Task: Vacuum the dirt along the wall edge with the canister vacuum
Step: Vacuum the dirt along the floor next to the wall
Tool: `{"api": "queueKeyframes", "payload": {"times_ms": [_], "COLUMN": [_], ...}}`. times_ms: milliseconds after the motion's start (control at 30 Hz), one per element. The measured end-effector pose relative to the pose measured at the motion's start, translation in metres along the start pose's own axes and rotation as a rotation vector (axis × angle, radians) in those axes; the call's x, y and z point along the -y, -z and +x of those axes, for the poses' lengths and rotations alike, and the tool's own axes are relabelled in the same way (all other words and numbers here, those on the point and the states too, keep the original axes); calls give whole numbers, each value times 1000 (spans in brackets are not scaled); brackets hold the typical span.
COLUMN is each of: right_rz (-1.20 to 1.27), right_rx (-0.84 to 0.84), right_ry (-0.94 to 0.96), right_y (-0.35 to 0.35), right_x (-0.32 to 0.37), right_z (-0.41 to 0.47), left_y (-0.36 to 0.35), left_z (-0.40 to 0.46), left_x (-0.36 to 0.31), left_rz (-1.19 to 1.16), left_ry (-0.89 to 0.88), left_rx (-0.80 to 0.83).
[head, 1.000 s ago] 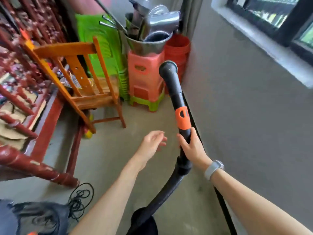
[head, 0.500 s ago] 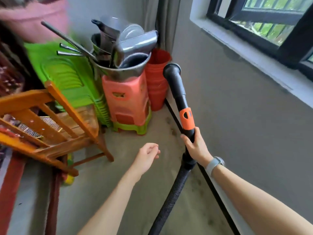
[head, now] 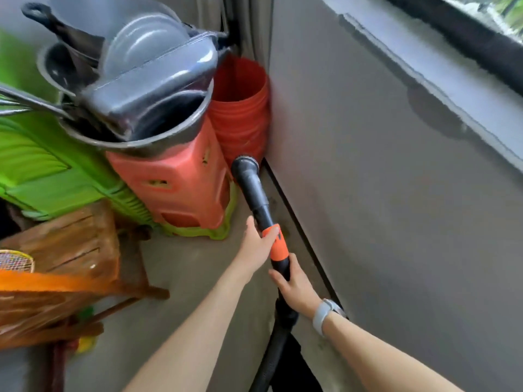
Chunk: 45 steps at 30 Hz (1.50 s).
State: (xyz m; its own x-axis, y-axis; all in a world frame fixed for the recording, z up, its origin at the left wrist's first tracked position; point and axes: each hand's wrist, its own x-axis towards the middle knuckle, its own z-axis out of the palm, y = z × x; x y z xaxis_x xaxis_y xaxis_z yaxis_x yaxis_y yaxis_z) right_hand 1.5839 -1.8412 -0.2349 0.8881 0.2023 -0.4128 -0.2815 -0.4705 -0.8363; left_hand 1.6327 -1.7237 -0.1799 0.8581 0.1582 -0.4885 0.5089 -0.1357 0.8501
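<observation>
Vacuum tube [head: 254, 193] reaches ahead of both hands toward the wall [head: 396, 193]. Right hand [head: 294, 287] wraps the black part below the orange sleeve [head: 278, 247]; left hand [head: 256, 244] closes on that sleeve.

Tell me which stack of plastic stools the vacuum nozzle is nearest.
The red round stack in the corner, just behind the nozzle; the green stack sits far left.
</observation>
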Motion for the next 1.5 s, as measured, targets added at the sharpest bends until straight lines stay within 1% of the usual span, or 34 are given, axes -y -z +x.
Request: {"api": "queueKeyframes", "payload": {"times_ms": [133, 233, 367, 467, 633, 700, 800, 933, 1067, 1167, 1300, 1500], "right_rz": [25, 17, -3, 44, 92, 83, 29, -57, -72, -89, -126, -221], "right_rx": [42, 32, 41, 25, -1, -33, -119, -199, -281, -271, -241, -223], "right_ry": [-25, -42, -77, -144, -241, -273, -287, -323, -353, -356, -369, -294], "right_y": [15, 24, 31, 29, 12, 2, -9, -26, -49, -60, -63, -67], "right_x": [10, 14, 2, -11, -40, -52, -64, -78, -91, -100, -115, -147], "right_z": [55, 87, 118, 145, 184, 201, 232, 276, 307, 321, 329, 355], "left_y": [-9, -13, -19, -28, -43, -43, -40, -39, -32, -24, -20, -27], "left_z": [75, 110, 142, 171, 225, 247, 284, 340, 379, 393, 401, 428], "left_x": [-19, -26, -19, -12, 12, 27, 44, 58, 76, 91, 108, 125], "left_rz": [45, 69, 34, 12, 84, 37, -25, 25, 91, 61, -23, -54], "left_ry": [25, 14, 76, 100, 96, 102, 121, 131, 115, 143, 233, 296], "left_rx": [-110, -98, -32, 60, 224, 270, 298, 389, 472, 470, 466, 386]}}
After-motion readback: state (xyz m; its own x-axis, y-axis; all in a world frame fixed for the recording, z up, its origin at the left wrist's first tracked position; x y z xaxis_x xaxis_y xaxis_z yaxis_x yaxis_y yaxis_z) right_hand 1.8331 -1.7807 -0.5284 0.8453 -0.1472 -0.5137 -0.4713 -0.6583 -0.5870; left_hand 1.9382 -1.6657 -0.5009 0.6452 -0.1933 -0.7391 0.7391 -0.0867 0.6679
